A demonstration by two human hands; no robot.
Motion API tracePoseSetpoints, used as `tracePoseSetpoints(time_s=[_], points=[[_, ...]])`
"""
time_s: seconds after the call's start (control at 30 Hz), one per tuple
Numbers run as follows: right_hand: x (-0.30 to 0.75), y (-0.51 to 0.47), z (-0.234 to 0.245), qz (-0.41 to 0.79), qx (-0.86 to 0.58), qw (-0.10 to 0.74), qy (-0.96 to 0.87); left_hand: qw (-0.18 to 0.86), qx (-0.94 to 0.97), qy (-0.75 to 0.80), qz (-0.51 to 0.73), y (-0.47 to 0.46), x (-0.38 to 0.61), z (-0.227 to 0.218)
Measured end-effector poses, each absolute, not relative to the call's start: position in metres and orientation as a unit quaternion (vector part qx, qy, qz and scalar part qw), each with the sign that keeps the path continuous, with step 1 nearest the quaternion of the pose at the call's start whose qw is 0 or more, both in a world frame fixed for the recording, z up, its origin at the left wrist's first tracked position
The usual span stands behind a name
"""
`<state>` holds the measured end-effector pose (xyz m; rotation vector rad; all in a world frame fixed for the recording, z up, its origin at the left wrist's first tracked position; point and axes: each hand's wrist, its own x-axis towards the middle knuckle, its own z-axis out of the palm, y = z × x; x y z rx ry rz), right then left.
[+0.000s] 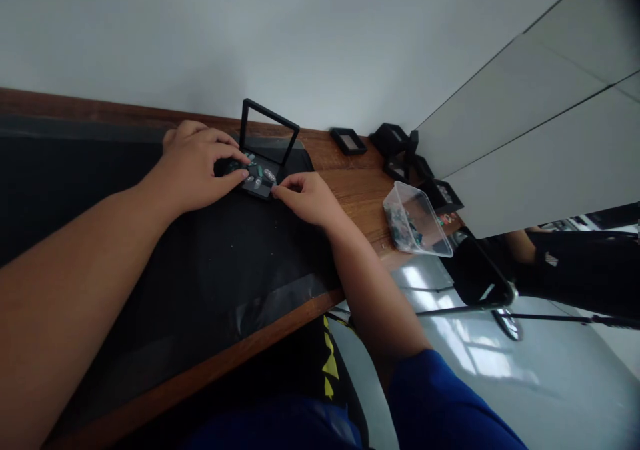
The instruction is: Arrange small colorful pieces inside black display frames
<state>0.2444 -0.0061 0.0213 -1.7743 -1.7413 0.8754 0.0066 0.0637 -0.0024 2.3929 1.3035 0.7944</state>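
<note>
On the black mat, a hinged black display frame [265, 194] stands open, its square lid with a see-through pane [270, 133] raised upright at the back. Small green and whitish oval pieces [257, 172] lie in its base. My left hand [200, 163] reaches over the base from the left, thumb and forefinger closed among the pieces. Whatever is between those fingertips is hidden. At the base's right corner is my right hand [307, 197], its thumb and forefinger pinched together. I cannot make out what they hold, if anything.
A clear plastic tub [425, 223] with bagged small pieces sits at the table's right edge. Several black frames [349, 141] lie along the wall and behind the tub. The black mat [215, 263] covers the wooden table. Another person's dark clothing [575, 270] shows at right.
</note>
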Motion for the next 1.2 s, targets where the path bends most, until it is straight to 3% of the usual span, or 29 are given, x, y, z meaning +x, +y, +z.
tracePoseSetpoints(time_s=[0.4, 0.7, 1.2], points=[[0.2502, -0.0020, 0.0153, 0.303, -0.688, 0.240, -0.613, 0.161, 0.827, 0.455, 0.287, 0.0639, 0.0063, -0.0033], [0.2463, -0.0042, 0.0205, 0.252, -0.638, 0.298, -0.664, 0.152, 0.829, 0.458, 0.282, 0.0658, 0.0070, -0.0052], [0.2431, -0.0047, 0.0164, 0.293, -0.632, 0.283, -0.660, 0.131, 0.838, 0.465, 0.254, 0.0685, 0.0048, -0.0086]])
